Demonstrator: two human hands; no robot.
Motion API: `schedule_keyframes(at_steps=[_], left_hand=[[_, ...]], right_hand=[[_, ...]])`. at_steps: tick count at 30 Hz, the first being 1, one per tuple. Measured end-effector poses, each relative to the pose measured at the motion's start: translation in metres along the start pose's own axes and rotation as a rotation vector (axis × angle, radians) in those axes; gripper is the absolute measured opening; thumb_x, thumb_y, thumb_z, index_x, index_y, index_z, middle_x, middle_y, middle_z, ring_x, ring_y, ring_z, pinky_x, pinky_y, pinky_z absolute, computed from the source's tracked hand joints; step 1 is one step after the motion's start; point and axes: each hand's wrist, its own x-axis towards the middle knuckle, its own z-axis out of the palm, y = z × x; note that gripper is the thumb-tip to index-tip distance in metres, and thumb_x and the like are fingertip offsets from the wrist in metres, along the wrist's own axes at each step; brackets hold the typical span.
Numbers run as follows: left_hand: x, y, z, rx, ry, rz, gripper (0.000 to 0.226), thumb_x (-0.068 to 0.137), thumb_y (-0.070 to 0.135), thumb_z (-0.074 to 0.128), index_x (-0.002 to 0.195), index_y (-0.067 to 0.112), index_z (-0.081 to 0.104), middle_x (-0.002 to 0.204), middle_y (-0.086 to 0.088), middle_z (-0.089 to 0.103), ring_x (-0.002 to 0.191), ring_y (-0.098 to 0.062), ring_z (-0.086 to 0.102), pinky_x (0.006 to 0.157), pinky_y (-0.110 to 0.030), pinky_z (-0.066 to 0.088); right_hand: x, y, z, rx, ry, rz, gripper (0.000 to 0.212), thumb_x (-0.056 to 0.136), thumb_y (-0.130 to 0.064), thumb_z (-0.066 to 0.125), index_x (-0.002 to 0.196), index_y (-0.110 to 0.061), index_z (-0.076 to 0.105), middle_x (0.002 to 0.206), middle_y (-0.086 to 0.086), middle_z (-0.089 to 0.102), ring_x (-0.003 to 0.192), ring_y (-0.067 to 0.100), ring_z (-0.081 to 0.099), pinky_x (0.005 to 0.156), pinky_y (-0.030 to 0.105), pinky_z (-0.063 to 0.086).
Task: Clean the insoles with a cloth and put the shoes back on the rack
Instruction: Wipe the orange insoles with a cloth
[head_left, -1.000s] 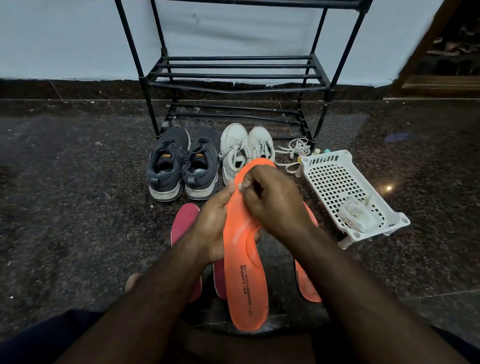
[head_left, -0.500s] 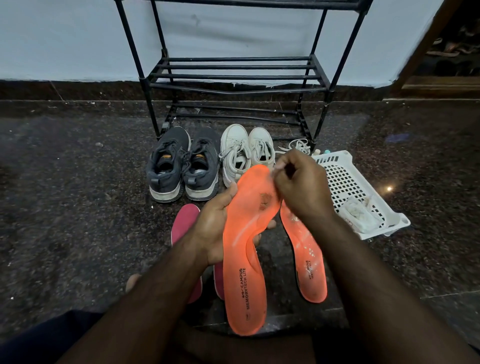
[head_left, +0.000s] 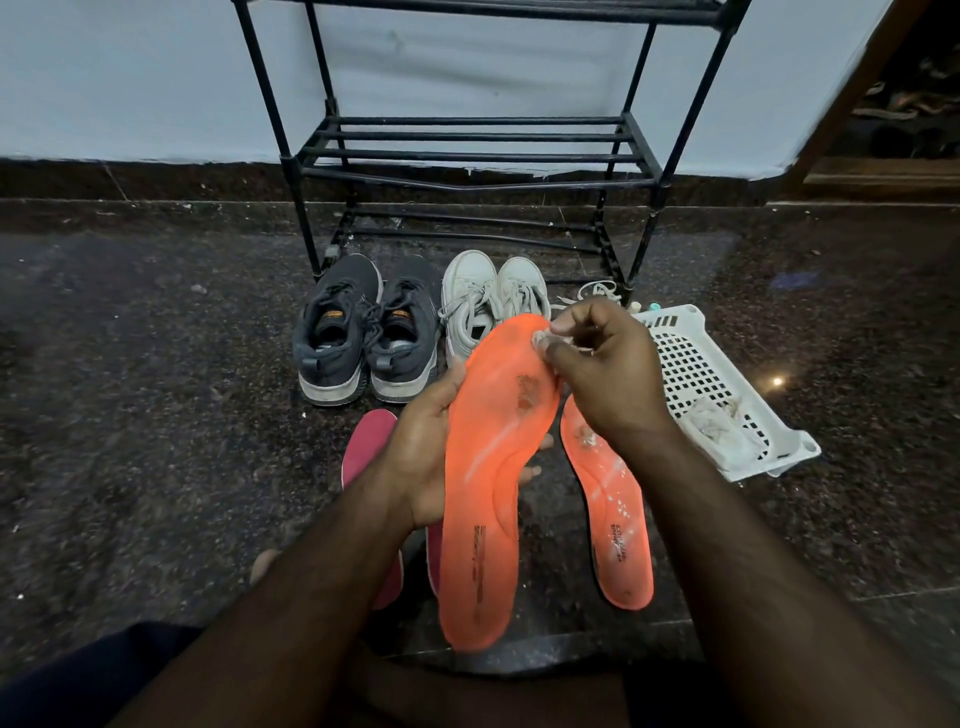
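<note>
Your left hand (head_left: 426, 441) grips the raised orange insole (head_left: 493, 467) along its left edge, toe tilted away toward the white shoes (head_left: 493, 296). Your right hand (head_left: 608, 374) has its fingers curled, pinching a small pale cloth (head_left: 540, 340) against the insole's toe; most of the cloth is hidden. The second orange insole (head_left: 613, 519) lies flat on the floor (head_left: 156, 415), between the raised one and the white basket (head_left: 691, 364). The grey shoes (head_left: 363, 332) stand before the black rack (head_left: 467, 156), whose bars are bare; its top is cut off. Pink insoles (head_left: 366, 447) lie partly behind your left arm; open floor spreads left
</note>
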Motion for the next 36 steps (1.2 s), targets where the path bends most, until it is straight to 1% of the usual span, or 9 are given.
schedule_keyframes(at_steps=[3,5,8,13,16,21,26,30,36], left_hand=[[0.000,0.015,0.031,0.161,-0.011,0.126,0.081,0.071,0.048,0.076,0.128,-0.006,0.059,0.122,-0.031,0.065,0.113,-0.050,0.063,0.090,-0.058,0.053],[0.000,0.018,0.034,0.067,-0.016,0.244,0.073,0.079,0.032,0.078,0.129,-0.014,0.050,0.133,-0.040,0.051,0.119,-0.052,0.056,0.103,-0.065,0.041],[0.003,0.000,0.020,0.150,0.071,0.047,0.089,0.070,0.059,0.075,0.137,0.003,0.056,0.143,-0.026,0.054,0.127,-0.042,0.056,0.112,-0.063,0.037],[0.010,-0.005,-0.001,-0.062,0.063,0.025,0.070,0.095,0.065,0.040,0.125,0.008,0.068,0.122,-0.020,0.069,0.100,-0.033,0.069,0.086,-0.062,0.056],[0.016,-0.008,0.001,-0.105,0.040,0.064,0.067,0.100,0.061,0.032,0.127,0.009,0.064,0.120,-0.017,0.070,0.096,-0.029,0.071,0.084,-0.052,0.057],[0.012,-0.007,0.004,-0.041,0.023,0.095,0.060,0.104,0.055,0.030,0.129,0.009,0.060,0.102,-0.013,0.073,0.079,-0.025,0.072,0.062,-0.038,0.061],[0.014,-0.007,0.002,0.021,-0.023,0.104,0.070,0.103,0.061,0.029,0.132,0.005,0.059,0.102,-0.017,0.067,0.076,-0.025,0.066,0.063,-0.037,0.058],[0.016,-0.009,0.003,-0.003,-0.006,0.105,0.070,0.102,0.059,0.028,0.136,0.003,0.053,0.091,-0.015,0.066,0.061,-0.024,0.066,0.054,-0.034,0.056],[0.013,-0.009,0.002,0.066,-0.066,0.092,0.073,0.100,0.065,0.027,0.136,0.008,0.055,0.088,-0.018,0.063,0.062,-0.024,0.064,0.055,-0.033,0.056]], right_hand=[[0.005,0.000,-0.006,0.022,0.132,-0.036,0.021,0.082,-0.012,0.074,0.079,-0.027,0.061,0.082,-0.005,0.066,0.077,0.014,0.063,0.076,0.045,0.056],[0.006,-0.002,-0.007,0.046,0.150,-0.052,0.020,0.083,-0.012,0.074,0.080,-0.026,0.061,0.084,-0.001,0.066,0.080,0.018,0.064,0.078,0.045,0.056],[0.004,-0.007,-0.009,0.016,0.148,-0.067,0.023,0.084,-0.011,0.073,0.081,-0.028,0.059,0.086,-0.005,0.066,0.081,0.015,0.064,0.079,0.043,0.055],[-0.003,-0.016,-0.009,-0.001,-0.106,-0.009,0.028,0.079,-0.010,0.077,0.087,-0.030,0.059,0.089,-0.009,0.068,0.080,0.013,0.065,0.073,0.038,0.058],[-0.020,-0.013,0.007,-0.188,-0.299,-0.068,0.022,0.078,-0.015,0.078,0.088,-0.025,0.061,0.084,-0.010,0.067,0.077,0.010,0.064,0.072,0.031,0.054],[-0.024,-0.008,0.022,-0.443,-0.164,-0.292,0.015,0.081,-0.006,0.067,0.082,-0.017,0.059,0.079,-0.004,0.062,0.074,0.014,0.056,0.072,0.037,0.047],[-0.020,-0.015,0.011,-0.241,-0.130,-0.100,0.013,0.086,-0.012,0.069,0.086,-0.020,0.058,0.084,-0.007,0.065,0.054,0.008,0.063,0.053,0.026,0.052],[-0.027,-0.012,0.018,-0.303,-0.282,-0.154,0.017,0.080,-0.006,0.071,0.085,-0.019,0.061,0.079,-0.008,0.065,0.064,0.006,0.061,0.059,0.024,0.050],[-0.019,-0.012,0.010,-0.309,-0.135,-0.119,0.016,0.089,-0.006,0.060,0.086,-0.020,0.053,0.086,-0.002,0.062,0.041,0.010,0.062,0.043,0.028,0.049]])
